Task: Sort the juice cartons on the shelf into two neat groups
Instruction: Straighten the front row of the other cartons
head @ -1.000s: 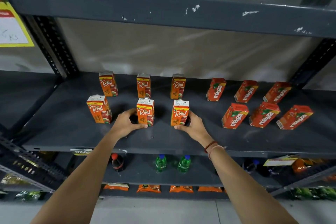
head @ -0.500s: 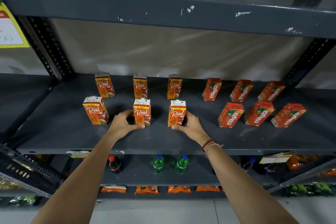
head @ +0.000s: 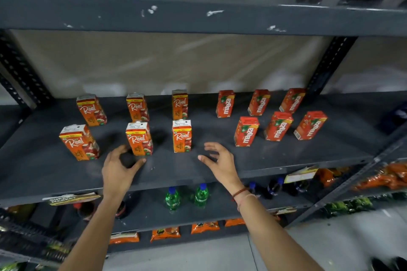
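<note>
Both hands are empty, fingers spread and curled loosely above the dark shelf (head: 286,156). Left hand (head: 117,169) sits just in front of the middle front Real carton (head: 138,138), not touching as far as I can see. Right hand (head: 220,163) is near the next Real carton (head: 182,136), clearly apart. Maaza cartons (head: 278,125) stand grouped off to the right.

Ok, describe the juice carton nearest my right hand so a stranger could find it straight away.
Look at the dark grey middle shelf, left group of six orange Real cartons. It is the carton in the front row, at that row's right end, just left of the right hand and next to the red Maaza cartons.
</note>
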